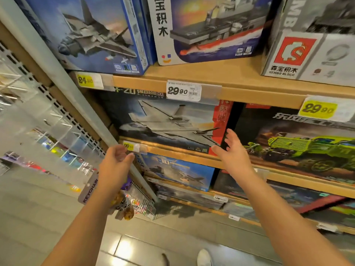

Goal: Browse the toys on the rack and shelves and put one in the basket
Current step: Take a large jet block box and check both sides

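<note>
- Nearest, both forearms reach up from the bottom edge over the tiled floor; a shoe tip shows by the bottom edge.
- A wire basket hangs at the left forearm, with small packaged items and a keychain card in it.
- The left hand is raised at the left end of the middle shelf, just below its yellow price tag; its fingers are loosely curled and grasp nothing.
- The right hand is released, fingers spread, at the lower right corner of the jet box. I cannot tell whether it touches the box.
- That jet box stands on the middle shelf, between the grey upright post and the green truck box.
- Farther up, the top shelf carries another jet box, a ship box and a grey block box.
- Risk, as I judge it: the jet box is wide and sits tight against its neighbour, so pulling by one corner could twist it, drag the truck box out, or let it tip off the shelf edge.
- The basket looks small for it; the box may not fit, or may crush the packets.
</note>
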